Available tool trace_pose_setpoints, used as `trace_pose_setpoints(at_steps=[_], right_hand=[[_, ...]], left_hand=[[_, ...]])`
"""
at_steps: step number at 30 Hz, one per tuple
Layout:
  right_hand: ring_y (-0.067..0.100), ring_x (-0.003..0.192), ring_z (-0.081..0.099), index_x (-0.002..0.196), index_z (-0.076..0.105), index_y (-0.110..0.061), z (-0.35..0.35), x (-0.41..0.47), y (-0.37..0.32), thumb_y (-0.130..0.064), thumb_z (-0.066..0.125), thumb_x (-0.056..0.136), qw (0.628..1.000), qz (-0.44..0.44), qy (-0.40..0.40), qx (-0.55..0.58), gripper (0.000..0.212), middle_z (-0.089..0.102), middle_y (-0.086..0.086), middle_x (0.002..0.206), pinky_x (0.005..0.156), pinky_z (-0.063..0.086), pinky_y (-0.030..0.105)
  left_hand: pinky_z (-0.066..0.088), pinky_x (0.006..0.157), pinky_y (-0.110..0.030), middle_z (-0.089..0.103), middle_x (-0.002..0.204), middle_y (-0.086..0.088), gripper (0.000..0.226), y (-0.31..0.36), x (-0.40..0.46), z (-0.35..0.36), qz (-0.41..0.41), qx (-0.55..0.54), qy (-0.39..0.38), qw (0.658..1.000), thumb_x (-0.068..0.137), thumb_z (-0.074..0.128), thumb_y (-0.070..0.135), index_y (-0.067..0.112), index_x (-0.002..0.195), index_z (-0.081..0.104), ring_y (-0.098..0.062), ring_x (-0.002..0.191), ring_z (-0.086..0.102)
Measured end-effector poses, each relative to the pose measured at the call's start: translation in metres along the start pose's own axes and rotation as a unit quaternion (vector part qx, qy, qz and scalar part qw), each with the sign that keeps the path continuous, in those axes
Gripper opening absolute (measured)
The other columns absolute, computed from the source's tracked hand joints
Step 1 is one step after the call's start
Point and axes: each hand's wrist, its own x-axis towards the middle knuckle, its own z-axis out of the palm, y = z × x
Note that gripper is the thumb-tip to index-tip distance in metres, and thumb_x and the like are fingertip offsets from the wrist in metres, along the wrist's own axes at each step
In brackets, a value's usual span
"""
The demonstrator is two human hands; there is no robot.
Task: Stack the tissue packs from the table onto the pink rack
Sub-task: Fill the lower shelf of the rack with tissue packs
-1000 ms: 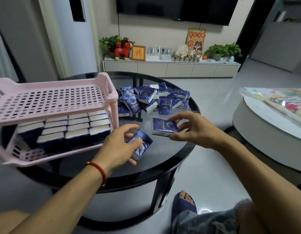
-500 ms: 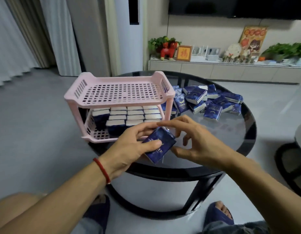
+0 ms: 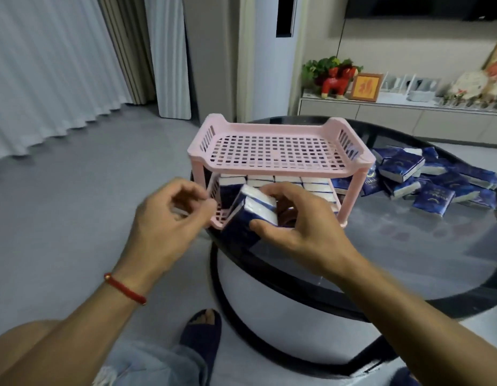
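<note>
The right hand (image 3: 300, 227) grips two tissue packs (image 3: 252, 210) held together, thumb under, fingers curled over the top, at the front lip of the pink rack's (image 3: 278, 168) lower shelf. The left hand (image 3: 169, 218), at nine o'clock of the packs, has loosely curled fingers and seems to hold nothing. Rows of packs already fill the lower shelf; a loose pile (image 3: 436, 176) lies on the table (image 3: 408, 246) at three o'clock of the rack. The packs look light, soft and slick-wrapped, so squeezing the broad faces likely holds the pair best.
</note>
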Motion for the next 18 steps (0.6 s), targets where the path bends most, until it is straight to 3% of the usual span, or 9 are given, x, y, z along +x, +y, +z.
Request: trace_pose_setpoints(at_steps=[1, 3, 6, 8, 13, 18], right_hand=[[0.002, 0.092, 0.065, 0.121, 0.064, -0.030, 0.006, 0.006, -0.002, -0.034, 0.081, 0.080, 1.000, -0.016, 0.006, -0.021, 0.044, 0.068, -0.018, 0.106, 0.081, 0.058, 0.025], [0.002, 0.098, 0.059, 0.124, 0.063, -0.029, 0.019, 0.016, -0.003, -0.034, 0.081, 0.081, 0.996, -0.055, 0.008, -0.074, 0.046, 0.064, -0.015, 0.114, 0.088, 0.052, 0.023], [0.012, 0.112, 0.056, 0.127, 0.063, -0.026, 0.035, 0.031, 0.002, -0.034, 0.079, 0.083, 0.984, -0.093, 0.020, -0.153, 0.049, 0.064, -0.009, 0.124, 0.097, 0.046, 0.031], [0.021, 0.113, 0.059, 0.130, 0.062, -0.024, 0.045, 0.038, 0.008, -0.034, 0.080, 0.082, 0.973, -0.108, 0.027, -0.204, 0.052, 0.065, -0.004, 0.125, 0.096, 0.047, 0.041], [0.032, 0.118, 0.058, 0.139, 0.055, -0.021, 0.062, 0.045, 0.011, -0.037, 0.073, 0.087, 0.945, -0.095, 0.040, -0.310, 0.057, 0.065, 0.005, 0.126, 0.095, 0.048, 0.049], [0.034, 0.127, 0.052, 0.141, 0.052, -0.018, 0.071, 0.055, 0.016, -0.039, 0.062, 0.093, 0.916, -0.063, 0.039, -0.394, 0.054, 0.061, 0.007, 0.135, 0.102, 0.042, 0.049]], left_hand=[[0.061, 0.075, -0.045, 0.070, 0.083, 0.002, 0.014, -0.007, 0.004, -0.005, -0.012, 0.010, 0.057, 0.998, 0.085, 0.077, 0.015, 0.022, 0.090, 0.066, -0.021, 0.078, 0.067], [0.060, 0.081, -0.050, 0.068, 0.092, 0.003, 0.024, -0.015, 0.012, -0.007, -0.072, 0.000, 0.078, 0.994, 0.077, 0.076, 0.015, 0.021, 0.097, 0.064, -0.021, 0.082, 0.067], [0.057, 0.094, -0.039, 0.067, 0.115, 0.008, 0.059, -0.021, 0.015, 0.004, -0.156, -0.062, -0.017, 0.986, 0.061, 0.071, 0.023, 0.023, 0.119, 0.060, -0.012, 0.103, 0.066], [0.053, 0.100, -0.033, 0.068, 0.119, 0.010, 0.060, -0.023, 0.014, 0.013, -0.153, -0.089, -0.057, 0.983, 0.064, 0.075, 0.019, 0.025, 0.121, 0.060, -0.008, 0.111, 0.064], [0.053, 0.089, -0.021, 0.069, 0.114, 0.009, 0.054, -0.030, 0.020, 0.024, -0.145, -0.075, -0.039, 0.986, 0.077, 0.078, 0.005, 0.023, 0.123, 0.057, -0.002, 0.104, 0.065], [0.051, 0.080, -0.017, 0.067, 0.109, 0.014, 0.055, -0.040, 0.026, 0.034, -0.133, -0.039, -0.041, 0.989, 0.075, 0.083, 0.015, 0.027, 0.122, 0.057, 0.005, 0.097, 0.062]])
